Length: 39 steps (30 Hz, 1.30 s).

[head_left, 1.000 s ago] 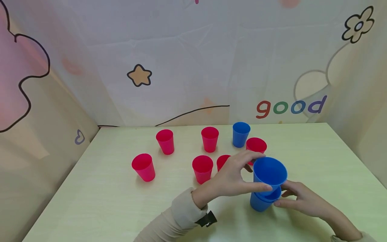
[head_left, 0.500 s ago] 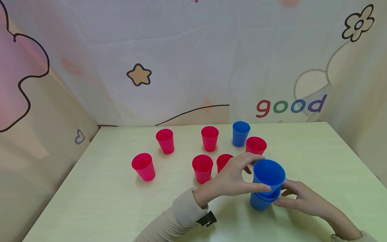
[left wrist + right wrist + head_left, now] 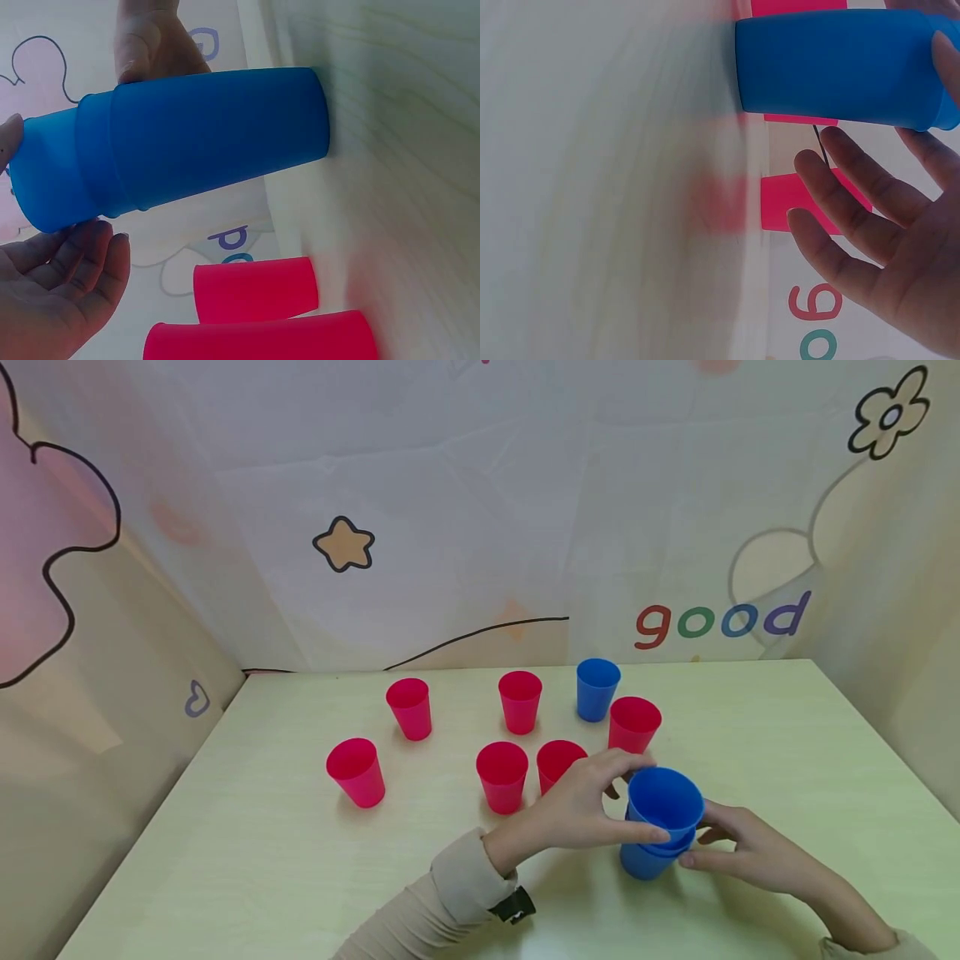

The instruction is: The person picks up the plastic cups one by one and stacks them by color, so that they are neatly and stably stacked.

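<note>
Holding partly nested blue cups between left hand and right hand, lower right; leaving lone blue cup and red cups unstacked

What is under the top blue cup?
Under the top blue cup are lower blue cups, standing on the table. Its underside and their insides are covered.

Left hand around top blue cup

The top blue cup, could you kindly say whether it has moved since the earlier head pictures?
Yes, the top blue cup has moved down, deeper into the unmoved blue stack beneath.
</note>
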Available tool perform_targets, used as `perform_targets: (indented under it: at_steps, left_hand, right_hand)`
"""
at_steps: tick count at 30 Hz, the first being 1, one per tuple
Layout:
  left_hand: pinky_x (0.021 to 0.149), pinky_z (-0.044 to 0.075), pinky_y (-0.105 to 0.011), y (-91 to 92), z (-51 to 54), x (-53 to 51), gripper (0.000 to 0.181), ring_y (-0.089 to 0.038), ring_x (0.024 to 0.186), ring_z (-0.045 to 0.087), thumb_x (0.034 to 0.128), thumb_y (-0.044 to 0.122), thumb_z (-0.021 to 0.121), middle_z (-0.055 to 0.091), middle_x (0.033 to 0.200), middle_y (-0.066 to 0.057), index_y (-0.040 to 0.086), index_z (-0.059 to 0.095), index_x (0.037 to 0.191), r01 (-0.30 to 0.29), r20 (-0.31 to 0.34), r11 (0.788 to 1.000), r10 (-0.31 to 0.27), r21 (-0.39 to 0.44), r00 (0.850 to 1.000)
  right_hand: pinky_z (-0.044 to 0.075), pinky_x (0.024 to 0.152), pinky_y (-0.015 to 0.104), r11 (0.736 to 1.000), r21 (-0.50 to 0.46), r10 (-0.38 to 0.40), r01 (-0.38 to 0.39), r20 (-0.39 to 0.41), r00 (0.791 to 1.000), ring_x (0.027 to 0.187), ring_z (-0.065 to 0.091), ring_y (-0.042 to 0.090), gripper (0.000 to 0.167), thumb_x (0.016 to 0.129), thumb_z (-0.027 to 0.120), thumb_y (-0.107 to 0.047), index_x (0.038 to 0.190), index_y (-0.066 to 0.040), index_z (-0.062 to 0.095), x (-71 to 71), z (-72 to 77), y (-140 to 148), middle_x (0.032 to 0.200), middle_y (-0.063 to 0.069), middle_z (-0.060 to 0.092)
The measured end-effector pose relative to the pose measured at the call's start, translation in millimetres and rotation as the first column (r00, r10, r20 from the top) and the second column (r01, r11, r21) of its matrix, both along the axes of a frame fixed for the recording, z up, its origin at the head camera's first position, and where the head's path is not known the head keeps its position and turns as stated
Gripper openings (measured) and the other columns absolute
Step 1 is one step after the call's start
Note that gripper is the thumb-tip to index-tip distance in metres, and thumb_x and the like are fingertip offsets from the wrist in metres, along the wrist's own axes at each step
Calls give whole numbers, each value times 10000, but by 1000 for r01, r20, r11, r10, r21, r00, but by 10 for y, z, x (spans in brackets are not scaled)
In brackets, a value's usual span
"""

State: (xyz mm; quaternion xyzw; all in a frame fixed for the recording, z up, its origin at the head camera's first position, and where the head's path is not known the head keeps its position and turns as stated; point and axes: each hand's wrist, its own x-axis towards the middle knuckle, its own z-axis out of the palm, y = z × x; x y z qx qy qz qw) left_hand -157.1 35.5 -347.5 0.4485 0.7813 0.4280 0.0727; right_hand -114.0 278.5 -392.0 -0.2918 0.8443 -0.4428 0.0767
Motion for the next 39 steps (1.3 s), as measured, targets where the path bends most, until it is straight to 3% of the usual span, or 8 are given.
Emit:
perform_targets:
  at_steps: [15, 23, 28, 35, 39]
  left_hand:
    - [694, 442, -111, 45, -69, -13, 644, 28, 948, 461, 756, 346, 718, 507, 1151, 55, 141, 442, 1301, -2, 10, 989, 3, -145, 1000]
    - [678, 417, -84, 33, -63, -9, 672, 8, 983, 473, 765, 370, 704, 493, 1178, 53, 152, 420, 1334, -13, -1, 986, 13, -168, 1000]
    - [701, 421, -99, -24, 8, -14, 640, -17, 1014, 478, 796, 338, 683, 500, 1190, 30, 135, 417, 1342, -20, -30, 992, 16, -123, 999]
    - [732, 416, -102, -126, 150, -28, 572, -51, 1035, 478, 819, 269, 675, 524, 1174, 5, 96, 444, 1312, -38, -95, 997, 31, -70, 995]
    - [756, 428, -132, -211, 210, -57, 575, -42, 1022, 482, 805, 254, 692, 539, 1168, -4, 87, 456, 1302, -45, -128, 997, 38, -55, 991]
  right_hand:
    - [506, 686, 266, 1000, 0, 7, -7, 3, 1000, 961, 539, -11, 420, 837, 636, -76, 1214, 27, 483, -14, 8, 9, 1118, -130, 581]
    - [501, 687, 265, 1000, -1, 12, -12, 1, 1000, 967, 538, -3, 419, 844, 626, -72, 1226, 18, 481, -18, 2, 17, 1126, -131, 582]
    - [500, 684, 266, 1000, 0, 14, -14, -8, 1000, 963, 537, 1, 403, 840, 633, -73, 1211, 0, 494, -16, 2, 20, 1101, -104, 599]
    - [499, 687, 264, 1000, 6, -4, 4, 46, 999, 967, 524, -21, 413, 849, 624, -90, 1222, 18, 481, -10, 19, 24, 1103, -119, 588]
    - [500, 690, 267, 1000, -3, 2, -1, 48, 999, 964, 533, -1, 395, 850, 620, -83, 1210, 12, 487, -13, 13, 19, 1095, -44, 606]
